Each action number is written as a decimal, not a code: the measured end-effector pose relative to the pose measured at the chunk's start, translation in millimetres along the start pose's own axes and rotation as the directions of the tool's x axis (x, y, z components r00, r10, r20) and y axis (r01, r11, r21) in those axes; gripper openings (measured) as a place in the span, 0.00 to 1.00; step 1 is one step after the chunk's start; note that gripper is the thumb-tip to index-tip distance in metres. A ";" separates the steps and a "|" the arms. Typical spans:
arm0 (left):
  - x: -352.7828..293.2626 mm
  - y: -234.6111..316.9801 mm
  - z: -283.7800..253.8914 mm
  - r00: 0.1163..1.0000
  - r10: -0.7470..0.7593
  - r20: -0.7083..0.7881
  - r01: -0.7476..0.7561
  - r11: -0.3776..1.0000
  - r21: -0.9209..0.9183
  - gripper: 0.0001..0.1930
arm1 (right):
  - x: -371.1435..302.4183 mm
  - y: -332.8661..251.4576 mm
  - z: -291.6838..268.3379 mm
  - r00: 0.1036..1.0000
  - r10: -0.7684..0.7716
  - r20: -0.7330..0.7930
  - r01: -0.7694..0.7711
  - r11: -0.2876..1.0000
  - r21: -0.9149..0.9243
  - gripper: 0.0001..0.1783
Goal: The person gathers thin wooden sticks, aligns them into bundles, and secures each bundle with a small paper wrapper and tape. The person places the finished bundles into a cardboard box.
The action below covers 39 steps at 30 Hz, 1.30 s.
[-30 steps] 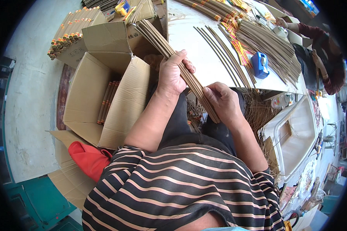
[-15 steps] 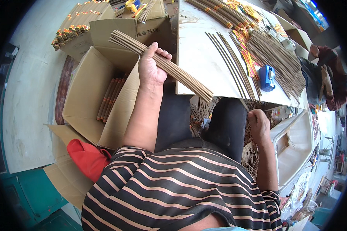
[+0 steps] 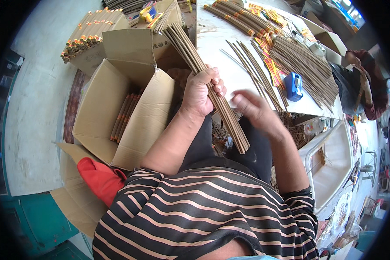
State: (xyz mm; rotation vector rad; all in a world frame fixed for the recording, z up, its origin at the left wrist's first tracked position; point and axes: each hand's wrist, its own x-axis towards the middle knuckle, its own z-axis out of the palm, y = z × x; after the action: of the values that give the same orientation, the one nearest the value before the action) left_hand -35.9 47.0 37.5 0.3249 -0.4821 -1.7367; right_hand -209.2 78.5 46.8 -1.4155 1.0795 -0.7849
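1. The left hand (image 3: 199,93) is wrapped tightly around a thick bundle of long brown sticks (image 3: 208,84), gripping it near the middle of its length.
2. The bundle's long axis runs on a diagonal: its far end points up and to the person's left, over an open cardboard box (image 3: 117,117), and its near end slants down to the right, ending above the person's lap.
3. The right hand (image 3: 258,112) holds nothing. It is motion-blurred, with fingers loosely spread, palm facing toward the bundle.
4. The right hand sits just to the right of the bundle's lower half, near but apart from it. The lower half of the bundle lies between the two hands, so the free hand is the nearer one to the bundle's loose lower end.
5. Beyond the hands is a white tabletop (image 3: 247,80) with more loose sticks fanned across it and a blue tape dispenser (image 3: 294,86).
6. Inside the box lie a few wrapped packs of sticks (image 3: 125,117).
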 end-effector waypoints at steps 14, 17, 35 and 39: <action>5.7 8.6 1.9 0.983 -0.134 0.123 0.146 0.985 -0.097 0.10 | -39.2 -2.9 36.8 0.819 0.131 0.559 -0.524 0.567 0.635 0.10; 9.7 2.2 5.1 0.979 -0.069 -0.193 0.091 0.990 0.107 0.09 | -36.6 1.5 46.9 0.950 0.257 0.176 -0.286 0.943 0.172 0.08; 6.6 5.5 10.2 0.998 -0.062 -0.021 0.063 0.997 0.039 0.11 | -44.3 4.2 40.1 0.911 0.164 0.378 -0.348 0.798 0.492 0.10; 5.7 -4.8 19.0 0.970 0.089 -0.228 -0.015 0.952 0.305 0.08 | -37.3 14.8 51.7 0.986 0.042 -0.160 -0.095 0.936 -0.338 0.11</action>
State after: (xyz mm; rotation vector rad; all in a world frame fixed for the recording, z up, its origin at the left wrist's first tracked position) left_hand -50.0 45.0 52.0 0.7258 -0.5737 -1.5457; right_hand -177.7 133.1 29.1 -1.6191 1.4299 -0.6820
